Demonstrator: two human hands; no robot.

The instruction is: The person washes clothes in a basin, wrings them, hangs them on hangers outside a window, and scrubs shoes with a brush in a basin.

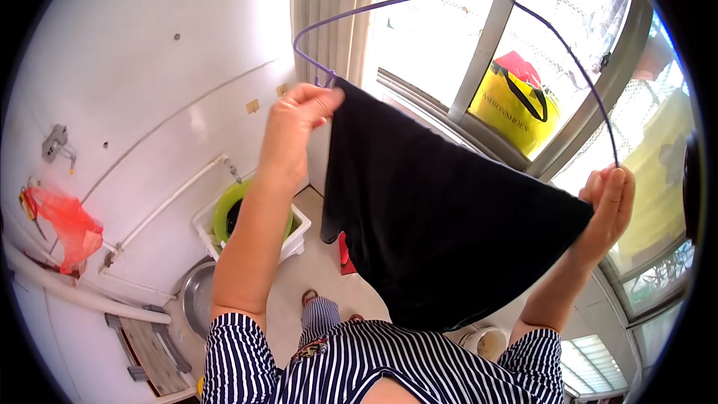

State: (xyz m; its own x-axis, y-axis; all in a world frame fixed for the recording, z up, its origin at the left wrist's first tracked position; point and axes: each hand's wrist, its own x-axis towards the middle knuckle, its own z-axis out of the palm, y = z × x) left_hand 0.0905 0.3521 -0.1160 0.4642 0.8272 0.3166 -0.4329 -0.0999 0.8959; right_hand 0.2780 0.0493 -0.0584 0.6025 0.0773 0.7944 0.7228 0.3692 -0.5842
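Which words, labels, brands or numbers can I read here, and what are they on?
"FASHION SHOES": on the yellow bag.
Coloured patch on the striped clothing: too small to tell whether it holds lettering.
Black cloth: none visible.

Brown sandals (pixel 309 297) stand on a pale floor (pixel 363 293), where a metal bowl (pixel 196 303), a small red object (pixel 345 254) and a white container (pixel 471 341) also appear to rest from where I stand. Nearby, a white tub (pixel 299 236) carries a green basin (pixel 222 213) with something dark (pixel 233 214) inside.
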